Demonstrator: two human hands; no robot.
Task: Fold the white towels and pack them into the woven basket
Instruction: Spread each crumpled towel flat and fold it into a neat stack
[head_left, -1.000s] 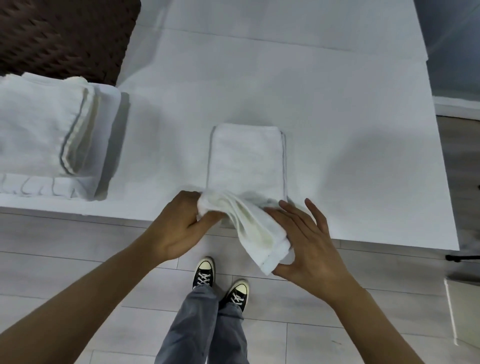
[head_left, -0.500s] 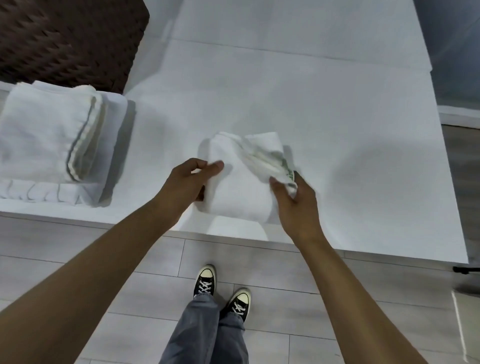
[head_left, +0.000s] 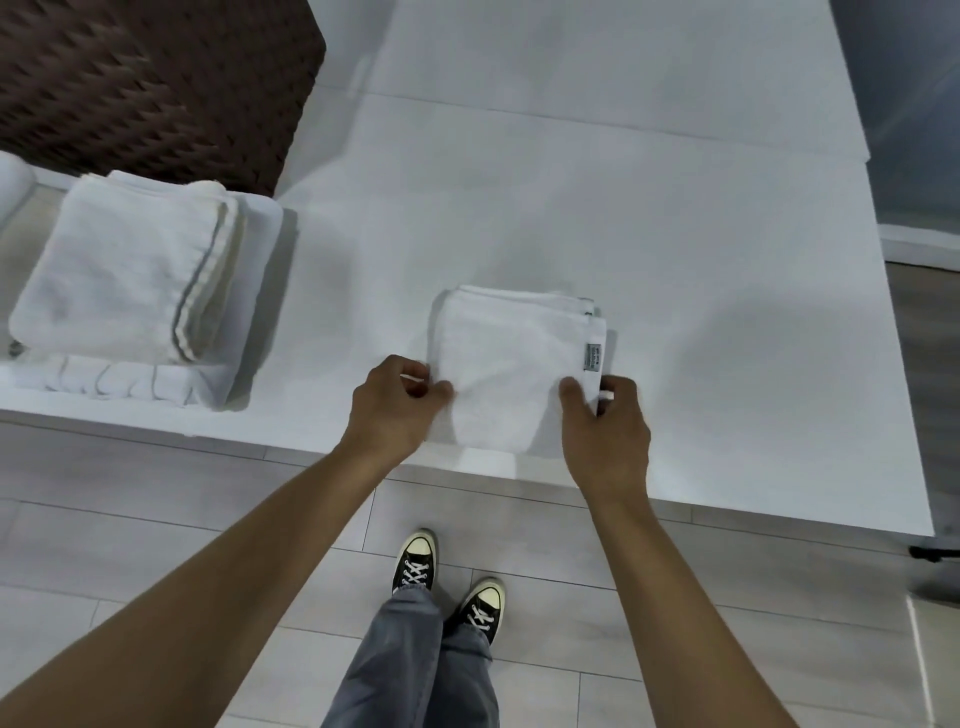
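Note:
A white towel (head_left: 511, 364) lies folded into a small square near the front edge of the white table (head_left: 675, 234); a grey label shows on its right side. My left hand (head_left: 397, 402) pinches the towel's left edge between thumb and fingers. My right hand (head_left: 605, 421) grips its right edge just below the label. The dark brown woven basket (head_left: 156, 83) stands at the table's far left corner, its inside out of view.
A stack of folded white towels (head_left: 130, 265) sits at the left, in front of the basket, on more white cloth. The table's front edge runs just under my hands, with grey floor tiles and my shoes below. A grey wall is at the right.
The hanging front half of the towel was lifted and folded over onto the rest. The towel now lies flat as a square, and both hands have shifted to its side edges.

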